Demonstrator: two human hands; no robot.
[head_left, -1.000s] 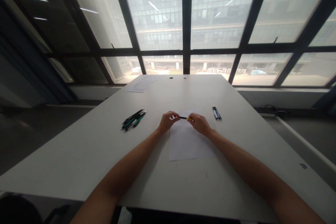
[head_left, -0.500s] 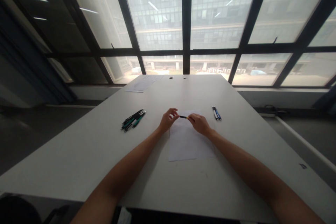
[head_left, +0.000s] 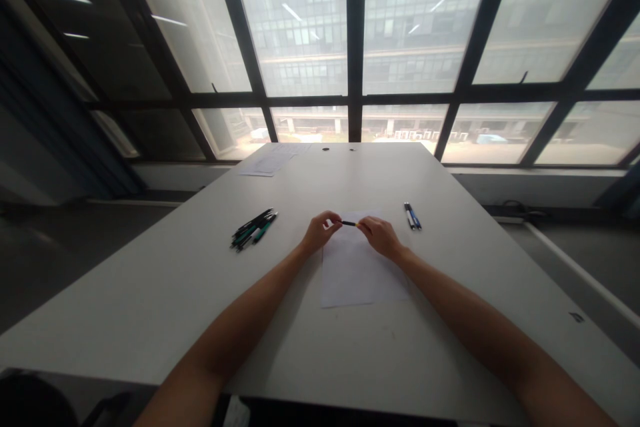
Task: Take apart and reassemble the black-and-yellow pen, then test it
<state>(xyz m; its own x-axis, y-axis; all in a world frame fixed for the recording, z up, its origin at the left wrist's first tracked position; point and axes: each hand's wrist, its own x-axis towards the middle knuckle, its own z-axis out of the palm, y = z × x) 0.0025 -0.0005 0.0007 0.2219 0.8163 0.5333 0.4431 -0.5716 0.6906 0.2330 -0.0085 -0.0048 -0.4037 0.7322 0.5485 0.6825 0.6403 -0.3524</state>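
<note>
Between my two hands a dark pen (head_left: pixel 349 223) is held level above a white paper sheet (head_left: pixel 357 280). My left hand (head_left: pixel 319 230) pinches its left end between thumb and fingertips. At the other end, the fingers of my right hand (head_left: pixel 379 235) are closed on the pen, where a small yellowish spot shows. The ends of the pen are covered by my fingers. Left of my hands lies a pile of black and green pens (head_left: pixel 253 229). To the right, a few blue and white pens (head_left: pixel 413 216) lie side by side.
The white table (head_left: pixel 175 300) runs away from me towards tall windows. More papers (head_left: pixel 270 160) lie at its far left. A small dark mark or tag (head_left: pixel 577 317) is near the right edge. Two small dark spots sit at the far end.
The raised fingers of my left hand have come down and closed on the pen's left end. My right hand has hardly moved, and the piles of pens are unchanged.
</note>
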